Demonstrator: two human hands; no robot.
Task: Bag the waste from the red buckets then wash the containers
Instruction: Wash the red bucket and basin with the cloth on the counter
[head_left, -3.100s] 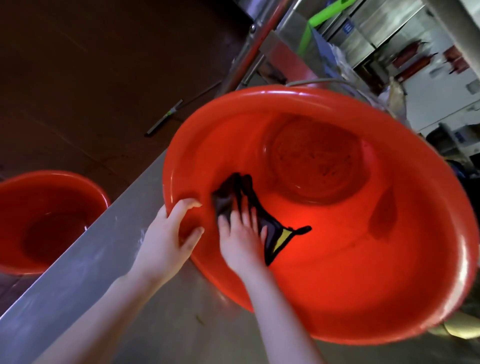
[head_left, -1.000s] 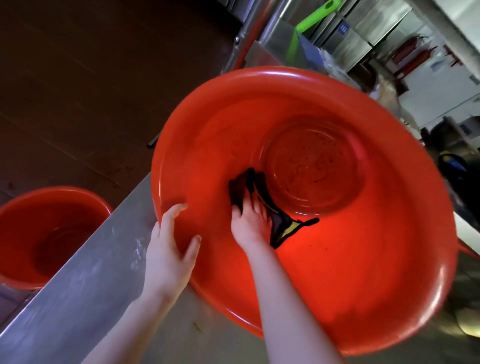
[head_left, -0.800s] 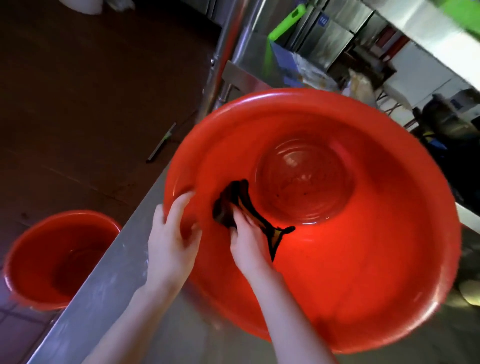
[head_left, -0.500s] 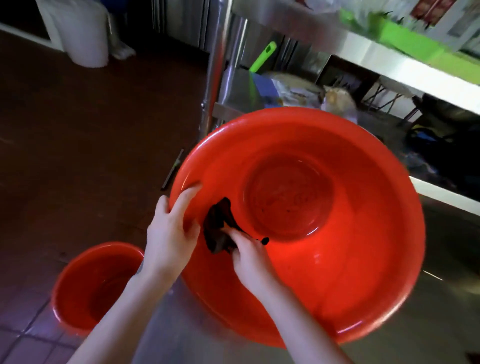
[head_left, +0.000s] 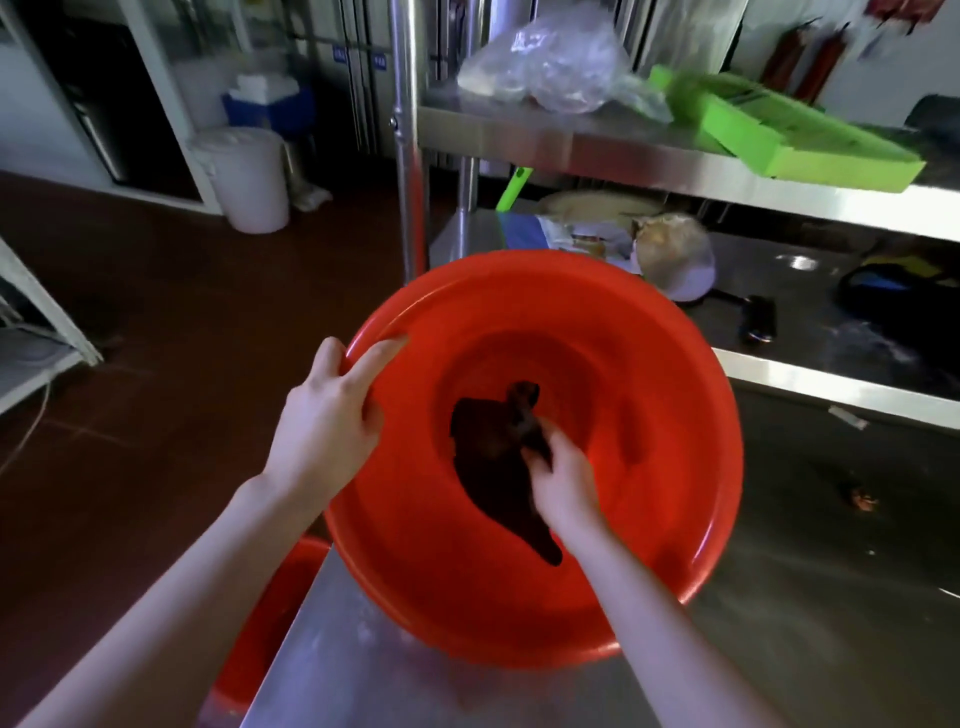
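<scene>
The red basin (head_left: 670, 519) stands tilted at the counter's (head_left: 831, 634) left edge. The left hand (head_left: 327, 426) grips its left rim. The right hand (head_left: 563, 480), inside the basin, grasps a dark cloth (head_left: 491, 457) lying against the basin's inner wall. A second red bucket (head_left: 265, 639) sits on the floor below.

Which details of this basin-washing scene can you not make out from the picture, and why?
1. Second red bucket: head view, mostly hidden behind the steel table; contents unseen.
2. Right hand: head view, grip motion-blurred, fingertips buried in the dark cloth.
3. Red basin: head view, floor partly covered by the cloth; cleanliness unclear.
4. Green tray: head view, blurred; contents unreadable.
</scene>
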